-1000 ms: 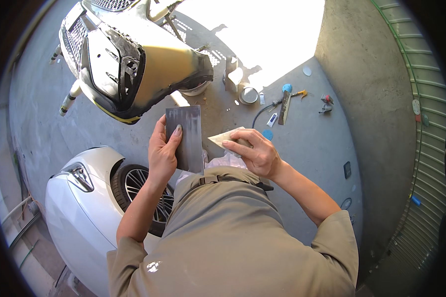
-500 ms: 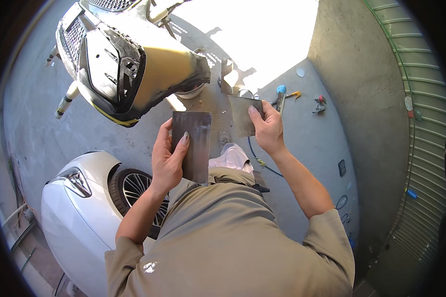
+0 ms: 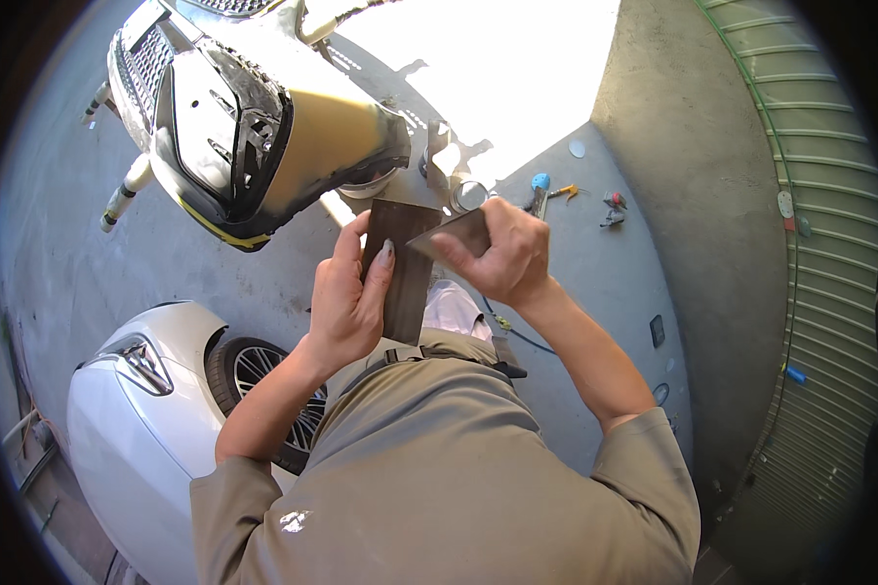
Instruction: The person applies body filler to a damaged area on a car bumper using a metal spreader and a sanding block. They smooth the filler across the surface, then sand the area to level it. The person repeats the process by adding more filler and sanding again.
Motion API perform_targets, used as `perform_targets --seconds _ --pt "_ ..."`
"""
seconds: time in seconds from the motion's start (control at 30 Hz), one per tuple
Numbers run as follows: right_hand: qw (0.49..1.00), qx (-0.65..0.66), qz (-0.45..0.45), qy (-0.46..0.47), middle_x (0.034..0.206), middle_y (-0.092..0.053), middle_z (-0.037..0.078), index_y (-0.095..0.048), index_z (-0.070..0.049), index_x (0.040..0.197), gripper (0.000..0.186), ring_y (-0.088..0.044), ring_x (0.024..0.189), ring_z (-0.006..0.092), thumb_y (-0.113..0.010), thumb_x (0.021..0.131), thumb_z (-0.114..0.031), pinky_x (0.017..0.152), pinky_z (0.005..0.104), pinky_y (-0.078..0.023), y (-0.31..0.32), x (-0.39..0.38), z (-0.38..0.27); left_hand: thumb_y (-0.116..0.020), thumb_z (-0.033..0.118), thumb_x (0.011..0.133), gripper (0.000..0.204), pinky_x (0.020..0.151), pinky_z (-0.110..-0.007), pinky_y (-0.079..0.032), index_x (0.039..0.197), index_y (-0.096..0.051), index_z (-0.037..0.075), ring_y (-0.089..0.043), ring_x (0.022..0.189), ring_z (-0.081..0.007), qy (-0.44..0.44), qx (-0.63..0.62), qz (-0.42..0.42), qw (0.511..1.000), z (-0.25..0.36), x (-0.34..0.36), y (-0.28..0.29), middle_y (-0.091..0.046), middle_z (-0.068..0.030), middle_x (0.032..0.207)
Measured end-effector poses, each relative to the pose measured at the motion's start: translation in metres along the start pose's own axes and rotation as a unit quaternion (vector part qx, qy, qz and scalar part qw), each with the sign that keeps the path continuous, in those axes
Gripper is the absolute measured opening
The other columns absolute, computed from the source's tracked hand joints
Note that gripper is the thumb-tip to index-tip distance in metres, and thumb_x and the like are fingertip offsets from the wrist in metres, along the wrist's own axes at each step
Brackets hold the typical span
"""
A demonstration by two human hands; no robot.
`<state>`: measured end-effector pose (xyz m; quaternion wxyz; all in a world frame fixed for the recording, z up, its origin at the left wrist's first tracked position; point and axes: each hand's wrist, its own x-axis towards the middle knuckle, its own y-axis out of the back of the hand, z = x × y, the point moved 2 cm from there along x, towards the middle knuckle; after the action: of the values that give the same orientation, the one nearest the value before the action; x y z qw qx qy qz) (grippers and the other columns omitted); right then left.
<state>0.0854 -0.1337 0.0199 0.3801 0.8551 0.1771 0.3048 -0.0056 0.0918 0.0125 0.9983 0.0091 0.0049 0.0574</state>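
My left hand (image 3: 348, 304) grips a dark rectangular putty scraper (image 3: 407, 297), a flat metal sheet, with the thumb laid across its face. Tilted against or just over the upper right part of that sheet is a second metal putty scraper (image 3: 466, 235). My right hand (image 3: 512, 255) is closed round this second one, thumb along its lower side; whether the two edges touch I cannot tell. Beyond both hands, at the upper left, a car bumper (image 3: 332, 136) with a tan, sanded-looking surface rests on a stand with padded bars.
A white car (image 3: 132, 429) with a spoked wheel (image 3: 263, 375) stands at the left. Past my right hand an open can (image 3: 468, 195), a blue-topped tool (image 3: 540, 182) and an orange-handled tool (image 3: 566, 191) are on the floor. A corrugated wall (image 3: 839, 253) runs along the right.
My right hand has swung left and turned, bringing its scraper over to the left-hand one. The left hand has shifted slightly right and up with its scraper.
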Motion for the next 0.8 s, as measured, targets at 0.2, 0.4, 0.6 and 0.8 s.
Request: perform_targets --seconds 0.2,0.4,0.6,0.8 --pt "0.979 0.039 0.008 0.199 0.062 -0.047 0.004 -0.050 -0.010 0.070 0.066 -0.053 0.050 0.0233 -0.091 0.078 -0.060 0.049 0.0338 -0.046 -0.012 0.006 -0.065 -0.051 0.010 0.116 0.037 0.093 -0.028 -0.054 0.149 -0.049 -0.005 -0.068 0.104 -0.0116 0.019 -0.088 0.065 0.994 0.007 0.012 0.025 -0.074 -0.0092 0.121" --pt "0.980 0.046 -0.007 -0.194 0.066 -0.067 0.010 -0.061 -0.001 0.082 0.066 -0.062 0.053 0.0190 -0.072 0.098 -0.064 0.052 0.0354 -0.051 0.008 0.067 0.030 -0.060 0.011 0.112 0.042 0.102 -0.028 -0.053 0.150 -0.050 -0.004 -0.066 0.114 -0.0097 0.076 -0.272 -0.113 0.953 0.023 -0.021 0.029 -0.071 -0.0089 0.130" --pt "0.830 0.350 -0.373 -0.225 0.079 -0.064 -0.001 -0.070 -0.001 0.095 0.051 -0.054 0.076 0.0073 -0.070 0.104 -0.052 0.069 0.0300 -0.047 -0.011 0.064 -0.012 -0.067 0.008 0.107 0.042 0.087 -0.023 -0.053 0.144 -0.056 -0.008 -0.066 0.094 -0.0049 0.150 -0.317 -0.219 0.910 0.027 -0.024 0.046 -0.073 -0.0028 0.108" --pt "0.759 0.564 -0.285 -0.159 0.072 -0.043 -0.004 -0.047 -0.012 0.081 0.065 -0.034 0.064 0.0066 -0.065 0.099 -0.072 0.057 0.0231 -0.029 0.011 0.067 -0.033 -0.072 0.016 0.104 0.063 0.065 -0.019 -0.030 0.157 -0.048 -0.008 -0.041 0.072 0.0008 0.070 -0.326 -0.094 0.938 0.015 -0.026 0.066 -0.051 0.0085 0.082"
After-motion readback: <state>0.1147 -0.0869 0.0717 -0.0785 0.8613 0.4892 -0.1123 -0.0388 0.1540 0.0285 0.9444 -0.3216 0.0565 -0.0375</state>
